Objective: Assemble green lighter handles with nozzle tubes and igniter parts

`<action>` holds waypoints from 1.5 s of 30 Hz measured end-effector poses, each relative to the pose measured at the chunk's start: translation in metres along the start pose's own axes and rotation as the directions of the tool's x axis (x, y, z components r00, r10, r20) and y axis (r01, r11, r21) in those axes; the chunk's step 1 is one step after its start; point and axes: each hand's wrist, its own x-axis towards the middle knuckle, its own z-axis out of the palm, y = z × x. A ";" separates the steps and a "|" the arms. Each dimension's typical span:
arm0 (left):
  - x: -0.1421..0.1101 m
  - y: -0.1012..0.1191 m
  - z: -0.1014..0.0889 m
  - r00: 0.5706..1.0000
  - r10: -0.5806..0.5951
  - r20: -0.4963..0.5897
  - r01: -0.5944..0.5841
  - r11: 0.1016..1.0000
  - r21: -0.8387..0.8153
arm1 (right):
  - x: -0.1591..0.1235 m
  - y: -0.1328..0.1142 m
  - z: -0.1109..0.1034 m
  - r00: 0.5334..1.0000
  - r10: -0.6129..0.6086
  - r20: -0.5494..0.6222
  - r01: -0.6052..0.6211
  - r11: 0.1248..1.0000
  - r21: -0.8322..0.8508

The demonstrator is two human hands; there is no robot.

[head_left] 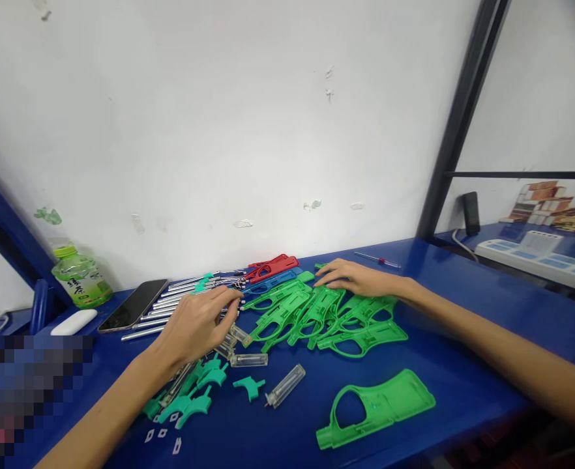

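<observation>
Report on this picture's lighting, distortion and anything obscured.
Head view: soft, even light on the white wall, without hard shadows; head view: the black post leans, probably wide-angle distortion; head view: the upper-right corner darkens; head view: coarse pixel blocks hide the lower left.

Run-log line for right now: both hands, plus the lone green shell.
left hand: by silver rods, grip unclear | right hand: over green shell pile, grip unclear | lone green shell: apart, in foreground
</observation>
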 end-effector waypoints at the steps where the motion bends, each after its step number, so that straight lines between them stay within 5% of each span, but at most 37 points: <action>1: 0.000 0.000 0.000 1.000 0.000 0.004 0.000 1.000 -0.002 | -0.001 -0.003 -0.001 1.000 -0.024 0.019 0.023 1.000 0.019; 33: 0.002 0.004 -0.001 0.999 0.032 -0.008 -0.032 0.999 -0.005 | -0.012 0.017 -0.010 0.989 0.085 0.123 -0.088 0.996 0.021; 45: 0.000 0.003 0.000 0.999 0.045 -0.020 -0.045 0.999 -0.006 | -0.016 0.027 -0.018 0.975 0.164 0.153 -0.196 0.954 0.227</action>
